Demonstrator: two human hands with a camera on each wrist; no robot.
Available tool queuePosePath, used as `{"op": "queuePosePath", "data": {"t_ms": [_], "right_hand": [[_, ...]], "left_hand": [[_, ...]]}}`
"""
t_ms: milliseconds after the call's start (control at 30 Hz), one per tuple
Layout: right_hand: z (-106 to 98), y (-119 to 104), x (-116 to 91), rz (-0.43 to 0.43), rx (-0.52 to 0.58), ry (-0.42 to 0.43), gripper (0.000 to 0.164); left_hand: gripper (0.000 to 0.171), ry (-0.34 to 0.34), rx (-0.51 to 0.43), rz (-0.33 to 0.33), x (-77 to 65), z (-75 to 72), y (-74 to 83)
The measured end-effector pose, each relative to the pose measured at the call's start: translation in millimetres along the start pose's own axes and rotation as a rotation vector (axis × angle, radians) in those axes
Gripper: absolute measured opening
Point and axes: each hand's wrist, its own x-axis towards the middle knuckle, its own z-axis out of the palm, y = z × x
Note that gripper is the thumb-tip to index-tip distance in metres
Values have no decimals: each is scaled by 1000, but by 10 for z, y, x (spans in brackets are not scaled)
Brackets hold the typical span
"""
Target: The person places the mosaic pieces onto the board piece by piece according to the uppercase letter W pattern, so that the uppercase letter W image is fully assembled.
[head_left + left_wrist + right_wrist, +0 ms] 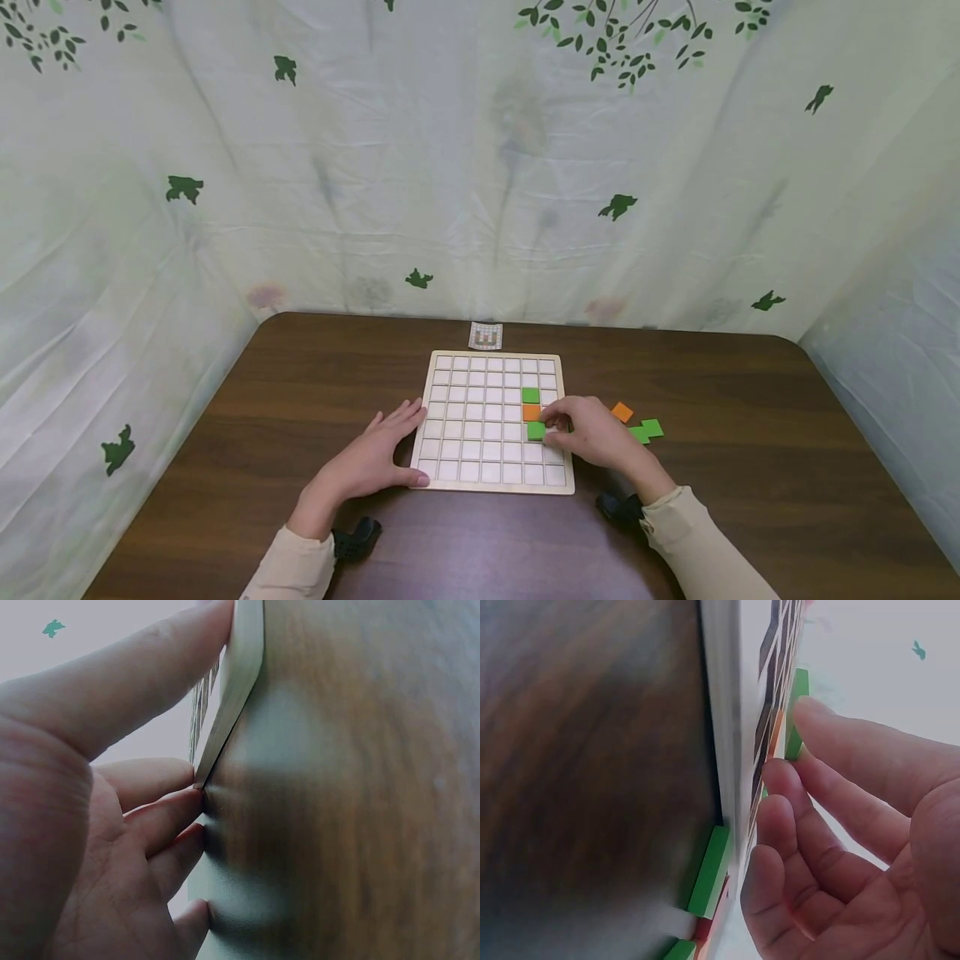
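A pale square board (480, 486) with a grid of white cells lies on the table. My left hand (375, 454) rests along its left edge, thumb at the front corner and fingers spread; in the left wrist view several fingertips touch the board's rim (231, 705) and the table. Over the board's right side, my right hand (592, 429) pinches a green square tile (800, 682) between thumb and fingers. That tile looks tilted and slightly raised off the grid. Farther back in the same column sit an orange tile (531, 412) and another green tile (530, 395).
Right of the board lie a loose orange tile (622, 412) and loose green tiles (652, 427), partly behind my right wrist. A small card with a coloured grid pattern (486, 336) is beyond the board's far edge. A printed curtain (450, 167) hangs behind the brown table (315, 375).
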Motion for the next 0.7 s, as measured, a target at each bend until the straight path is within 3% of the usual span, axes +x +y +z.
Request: {"op": "queuePosePath", "data": {"t_ms": [700], "right_hand": [[39,-64,46,39,-56,8,20]], "left_hand": [[100,3,-1,2,-7,-10,15]]}}
